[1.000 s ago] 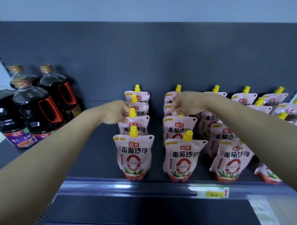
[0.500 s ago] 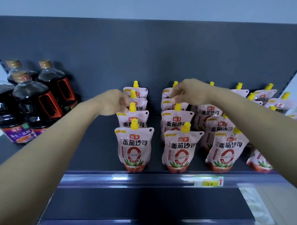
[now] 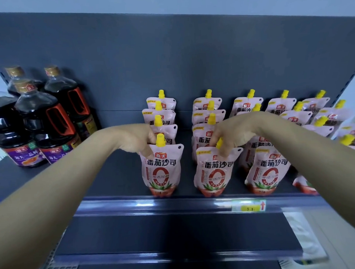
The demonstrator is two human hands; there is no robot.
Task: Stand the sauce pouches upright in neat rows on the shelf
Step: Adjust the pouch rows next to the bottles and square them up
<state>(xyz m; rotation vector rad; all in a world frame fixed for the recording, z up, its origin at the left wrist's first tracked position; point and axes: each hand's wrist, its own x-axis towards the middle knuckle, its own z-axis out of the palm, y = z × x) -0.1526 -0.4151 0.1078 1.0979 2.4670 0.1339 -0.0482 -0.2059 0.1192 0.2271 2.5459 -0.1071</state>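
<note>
Pink sauce pouches with yellow caps stand upright in several rows on the dark shelf (image 3: 117,176). My left hand (image 3: 135,138) pinches the top left corner of the front pouch of the leftmost row (image 3: 162,169). My right hand (image 3: 231,132) grips the top of the front pouch of the second row (image 3: 216,171), its fingers curled round the yellow cap. A third front pouch (image 3: 268,171) stands just right of it. At the far right the pouches (image 3: 329,119) stand less evenly, and my right forearm hides part of them.
Several dark soy sauce bottles (image 3: 43,123) with red handles stand at the shelf's left. A price rail (image 3: 175,205) with a yellow tag (image 3: 249,207) runs along the front edge. A lower shelf (image 3: 176,235) lies below. Bare shelf lies between bottles and pouches.
Both hands have come forward from pouches deeper in the rows to the front pouches of the first two rows. The back pouches now stand uncovered.
</note>
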